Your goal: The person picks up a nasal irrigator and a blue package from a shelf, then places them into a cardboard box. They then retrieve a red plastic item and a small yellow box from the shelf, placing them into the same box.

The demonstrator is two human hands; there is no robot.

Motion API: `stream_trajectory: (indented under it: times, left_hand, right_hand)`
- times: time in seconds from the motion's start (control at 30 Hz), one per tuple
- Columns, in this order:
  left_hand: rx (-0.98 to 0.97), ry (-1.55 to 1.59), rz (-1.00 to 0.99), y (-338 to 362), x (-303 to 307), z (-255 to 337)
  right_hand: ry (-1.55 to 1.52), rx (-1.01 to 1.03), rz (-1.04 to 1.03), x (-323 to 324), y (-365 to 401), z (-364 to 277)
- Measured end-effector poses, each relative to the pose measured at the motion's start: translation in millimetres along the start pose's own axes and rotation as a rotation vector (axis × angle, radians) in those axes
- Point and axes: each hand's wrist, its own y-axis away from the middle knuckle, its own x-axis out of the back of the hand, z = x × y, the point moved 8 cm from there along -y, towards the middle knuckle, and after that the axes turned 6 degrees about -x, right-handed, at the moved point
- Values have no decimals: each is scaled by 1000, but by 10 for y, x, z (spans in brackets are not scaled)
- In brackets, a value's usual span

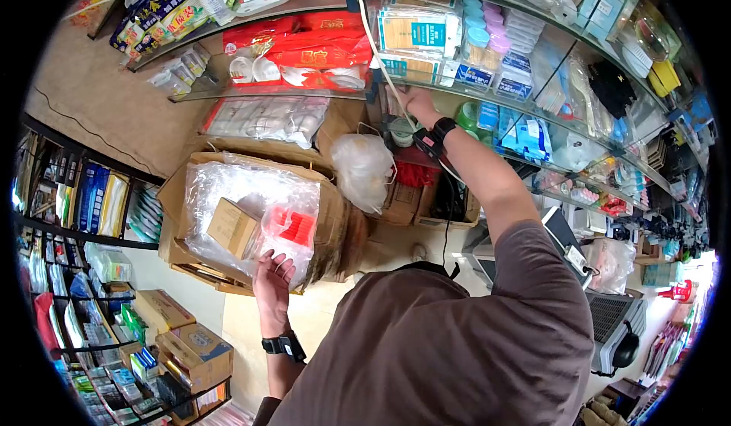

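Observation:
My left hand (274,268) is held palm up with its fingers apart and slightly curled, beside the clear plastic bag with red items (292,226). That bag lies next to a small brown box (232,226) on clear plastic sheeting in a large open carton (329,232). My right hand (413,101) reaches to the glass shelf below the bamboo-coloured packs, near a white cable (375,41) and a green-and-clear jar (401,130). Its fingers are partly hidden, and what they hold, if anything, cannot be made out.
Glass shelves (457,89) with packaged goods run along the front and right. A white plastic bag (361,171) hangs beside the large carton. Black racks and brown boxes (196,356) stand at the left. A grey appliance (614,327) is at the right.

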Motion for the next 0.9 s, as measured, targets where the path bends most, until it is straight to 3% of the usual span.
stream_trajectory:
  times: [0.1,0.2,0.3,0.43,0.53,0.73,0.9]
  left_hand:
    - [26,-27,69,82,56,-127]
    - [55,-73,74,123,79,-284]
    - [77,-86,73,144,54,-386]
    - [83,-73,76,198,-107,-422]
    - [83,-74,73,192,-186,-439]
    - [87,-107,47,172,-187,-514]
    - [86,-84,41,167,-164,-510]
  right_hand:
    - [168,-148,-352,-104,4,-17]
    - [287,-174,-429,-201,-33,69]
    - [189,-82,-198,-140,-30,110]
    - [85,-91,-365,-245,-35,326]
    - [83,64,-159,-127,-26,403]
    - [102,-78,-375,239,96,348]
    - [77,12,-247,476,144,200]
